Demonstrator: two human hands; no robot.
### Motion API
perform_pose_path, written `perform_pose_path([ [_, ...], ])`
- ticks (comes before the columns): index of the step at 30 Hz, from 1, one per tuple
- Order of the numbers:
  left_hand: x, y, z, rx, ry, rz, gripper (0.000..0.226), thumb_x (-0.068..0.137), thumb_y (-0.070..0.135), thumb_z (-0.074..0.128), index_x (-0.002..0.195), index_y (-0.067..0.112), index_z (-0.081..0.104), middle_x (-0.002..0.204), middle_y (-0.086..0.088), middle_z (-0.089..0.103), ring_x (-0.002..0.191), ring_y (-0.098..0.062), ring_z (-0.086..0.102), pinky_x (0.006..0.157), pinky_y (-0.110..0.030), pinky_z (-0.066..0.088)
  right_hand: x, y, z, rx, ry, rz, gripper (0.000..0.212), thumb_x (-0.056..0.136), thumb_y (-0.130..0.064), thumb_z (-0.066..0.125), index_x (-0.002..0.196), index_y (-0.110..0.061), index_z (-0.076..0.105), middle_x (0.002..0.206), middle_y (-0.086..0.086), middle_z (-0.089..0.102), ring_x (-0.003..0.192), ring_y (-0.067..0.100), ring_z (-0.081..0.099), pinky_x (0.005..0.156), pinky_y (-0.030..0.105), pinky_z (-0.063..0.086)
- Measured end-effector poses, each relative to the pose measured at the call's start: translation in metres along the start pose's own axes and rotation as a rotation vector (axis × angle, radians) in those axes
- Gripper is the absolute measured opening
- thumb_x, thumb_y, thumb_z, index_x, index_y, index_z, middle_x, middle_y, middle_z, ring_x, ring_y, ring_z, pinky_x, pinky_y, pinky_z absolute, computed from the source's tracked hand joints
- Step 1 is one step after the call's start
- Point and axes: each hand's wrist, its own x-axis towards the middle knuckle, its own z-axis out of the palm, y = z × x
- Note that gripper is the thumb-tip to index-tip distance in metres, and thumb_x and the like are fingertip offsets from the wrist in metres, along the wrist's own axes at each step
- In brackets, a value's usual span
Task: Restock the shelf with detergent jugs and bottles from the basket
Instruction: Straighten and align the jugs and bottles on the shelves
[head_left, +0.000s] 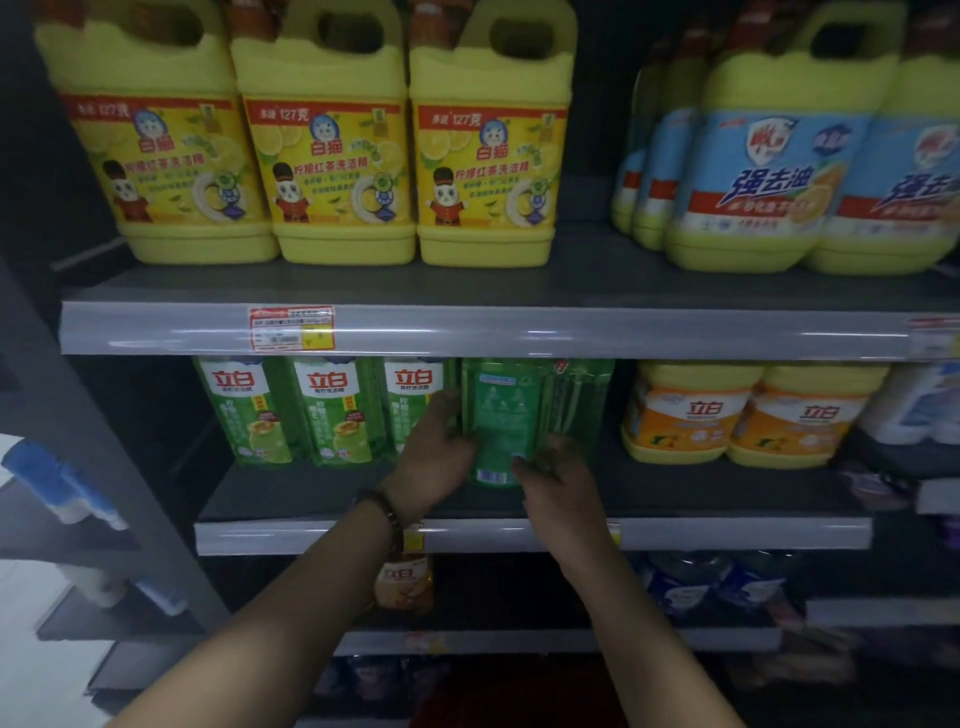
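Gripping a green bottle (496, 421), both hands over the dark shelf (322, 493).

Upper frame: the three yellow jugs (332, 156) are cut off at the top edge, caps out of sight. Upper right: the blue-labelled jugs (779, 182) are blurred, and the outermost runs off the right edge. The price tag (292, 328) print is too small to read. Centre: the green bottle (498, 415) has its top hidden behind the shelf rail (571, 332), and its lower sides are covered by the left hand (434, 457) and right hand (558, 478). The left forearm partly hides an orange bottle (410, 582). Left edge: blue and white objects (57, 483) are too blurred to identify. Bottom centre: a dark red shape (519, 691) cannot be identified.
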Motion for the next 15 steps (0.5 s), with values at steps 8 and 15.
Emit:
perform_pose_path([
  [8,0.010,0.016,0.010,-0.041,-0.045,0.024,0.064,0.088,-0.015,0.056,0.119,0.041,0.057,0.116,0.011,0.073,0.106,-0.008,0.073,0.087,-0.030,0.062,0.007,-0.009,-0.002,0.007,-0.068,0.011,0.034,0.095,-0.021,0.071,0.128,-0.024,0.065,0.118,-0.003,0.075,0.110,0.020,0.071,0.099,0.040,0.055],
  [15,0.002,0.006,-0.002,0.006,0.030,-0.015,0.051,0.091,-0.012,0.056,0.133,0.016,0.050,0.118,0.003,0.063,0.103,-0.009,0.065,0.066,-0.012,0.056,0.008,0.000,0.010,-0.160,-0.049,-0.074,0.073,0.064,-0.052,0.074,0.133,-0.037,0.060,0.121,-0.001,0.071,0.109,0.021,0.070,0.095,0.041,0.059],
])
